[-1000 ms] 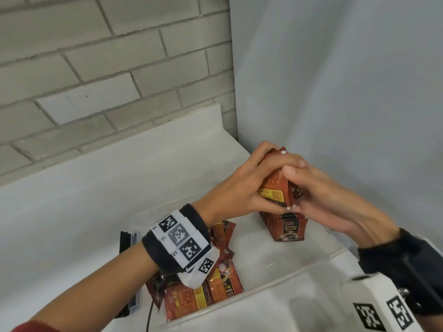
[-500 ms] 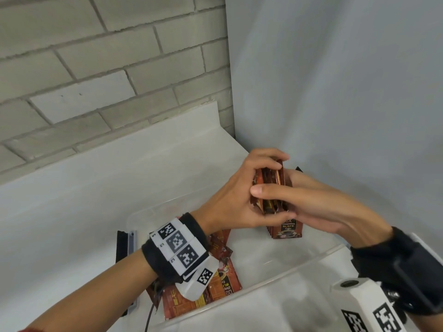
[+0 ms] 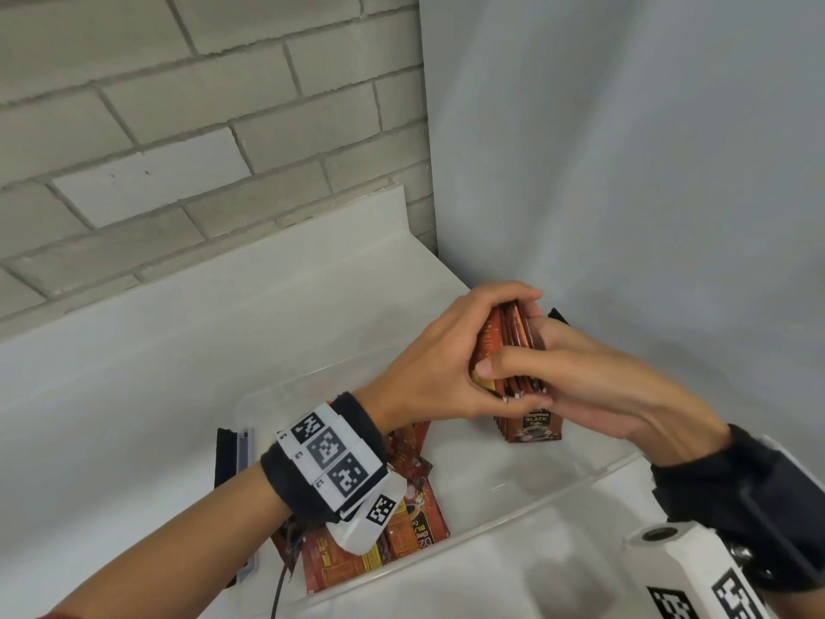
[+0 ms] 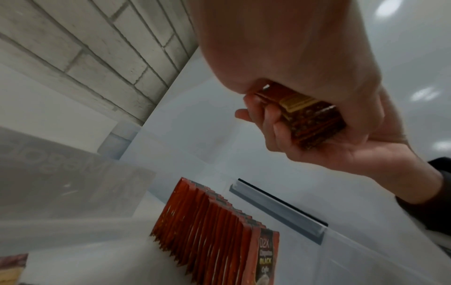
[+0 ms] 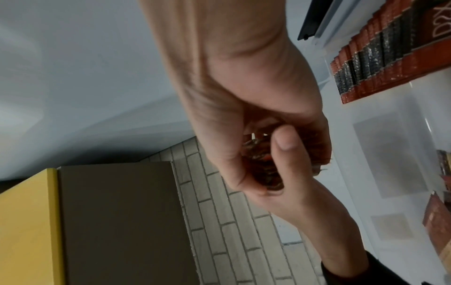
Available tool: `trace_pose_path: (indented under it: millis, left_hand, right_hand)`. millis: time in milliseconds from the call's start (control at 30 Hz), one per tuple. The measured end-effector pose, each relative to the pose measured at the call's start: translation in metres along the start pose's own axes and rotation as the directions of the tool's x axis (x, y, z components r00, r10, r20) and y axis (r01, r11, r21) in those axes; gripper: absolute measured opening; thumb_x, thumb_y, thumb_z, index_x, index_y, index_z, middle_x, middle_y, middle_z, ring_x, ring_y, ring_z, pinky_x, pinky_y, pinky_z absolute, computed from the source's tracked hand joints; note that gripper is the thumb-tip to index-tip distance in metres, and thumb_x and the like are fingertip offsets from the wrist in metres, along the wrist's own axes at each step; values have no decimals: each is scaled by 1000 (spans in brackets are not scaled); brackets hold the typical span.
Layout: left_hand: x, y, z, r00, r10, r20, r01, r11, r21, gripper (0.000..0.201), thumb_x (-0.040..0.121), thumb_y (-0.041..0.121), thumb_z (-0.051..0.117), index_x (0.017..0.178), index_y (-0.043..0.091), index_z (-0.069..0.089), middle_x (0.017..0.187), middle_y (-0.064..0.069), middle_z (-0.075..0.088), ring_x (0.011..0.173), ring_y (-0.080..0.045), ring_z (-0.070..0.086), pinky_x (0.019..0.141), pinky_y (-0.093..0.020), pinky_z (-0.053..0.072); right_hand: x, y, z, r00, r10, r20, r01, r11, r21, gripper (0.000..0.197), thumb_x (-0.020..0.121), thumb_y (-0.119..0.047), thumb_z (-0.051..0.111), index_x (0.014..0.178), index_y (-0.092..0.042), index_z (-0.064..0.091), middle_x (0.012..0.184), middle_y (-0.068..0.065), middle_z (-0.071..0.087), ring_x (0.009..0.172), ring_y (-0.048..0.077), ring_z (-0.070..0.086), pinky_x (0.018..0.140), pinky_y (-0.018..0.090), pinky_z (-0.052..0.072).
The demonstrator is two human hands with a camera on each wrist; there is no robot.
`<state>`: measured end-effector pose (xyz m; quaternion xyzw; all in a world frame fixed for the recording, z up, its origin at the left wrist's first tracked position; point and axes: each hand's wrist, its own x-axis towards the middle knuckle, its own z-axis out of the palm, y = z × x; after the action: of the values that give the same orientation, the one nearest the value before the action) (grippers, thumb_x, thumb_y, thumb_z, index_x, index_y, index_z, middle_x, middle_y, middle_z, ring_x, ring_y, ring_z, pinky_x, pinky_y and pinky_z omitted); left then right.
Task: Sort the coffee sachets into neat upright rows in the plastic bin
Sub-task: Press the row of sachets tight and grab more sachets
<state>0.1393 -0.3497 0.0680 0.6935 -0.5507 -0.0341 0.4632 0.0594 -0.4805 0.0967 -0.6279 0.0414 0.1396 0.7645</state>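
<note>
Above bin (image 3: 593, 473): sachet stack (image 3: 513, 350), gripped by left hand (image 3: 437, 368) and right hand (image 3: 593, 377). Advice: square edges, lower upright against standing row (image 3: 533, 428), release evenly.

The front sachet (image 4: 264, 258) of my upright row reads "D2X" and "BLACK", with a smaller line between that I can't read. A loose sachet (image 3: 413, 536) shows "D2" upside down
</note>
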Motion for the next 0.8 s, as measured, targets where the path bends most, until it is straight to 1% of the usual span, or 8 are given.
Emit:
trace_pose_path:
  millis: [167,267,333,433,533,667,733,800]
  left_hand:
    - [5,-2,2,995,-61,80,61,998,2,102,61,30,88,139,26,22,130,-5,52,124,-19,50,102,-48,41]
    - [7,-5,-2,988,-87,128,88,996,-4,117,53,34,91,141,32,14,137,-5,45,131,-16,42,105,-47,39]
    - [7,-4,-8,983,-131,131,142,987,-75,116,53,37,90,140,35,13,142,-5,39,136,-13,35,108,-42,39]
    - [7,-4,-19,970,-228,78,236,965,-110,94,64,47,76,139,31,22,140,2,42,132,-6,39,110,-27,34]
    - [6,-8,-29,953,-297,53,301,948,-101,69,75,51,68,133,21,45,124,4,55,117,-13,53,100,-37,46]
    - [5,-9,-35,943,-324,70,331,911,-247,40,80,30,72,117,18,62,108,-8,66,99,-30,61,89,-53,49]
    - [7,-7,-36,942,-333,48,330,888,-319,32,76,23,73,107,20,64,102,-12,68,93,-38,60,88,-53,50]
    - [8,-6,-38,949,-315,3,294,884,-364,25,73,18,73,97,18,64,94,-16,67,86,-42,59,82,-50,52]
  right_hand:
    - [1,4,-3,997,-11,-73,14,999,39,22,88,9,52,81,-9,63,70,2,65,69,8,67,58,20,52]
    - [3,6,-8,992,-19,-129,30,997,78,19,84,10,57,90,-5,67,82,11,69,77,19,69,67,28,57]
    - [2,7,-11,990,-2,-144,17,995,97,20,82,9,61,96,-2,69,91,15,73,83,24,71,71,30,58]
    - [-1,8,-15,987,-7,-163,27,992,124,29,77,7,63,105,2,68,100,18,73,90,27,71,73,30,59]
    - [-1,10,-20,986,-15,-165,37,991,132,42,73,-3,68,114,-1,66,107,18,72,98,31,70,82,33,59]
    - [-1,13,-25,985,-20,-174,46,989,143,41,72,-10,70,113,-4,67,106,14,73,97,28,71,83,33,58]
    - [-1,15,-25,984,-21,-177,47,988,147,43,70,-20,74,110,-7,69,105,13,73,99,28,70,83,33,58]
    - [0,18,-27,987,-3,-159,33,982,188,55,56,-42,85,100,-11,75,98,12,74,91,26,70,80,32,59]
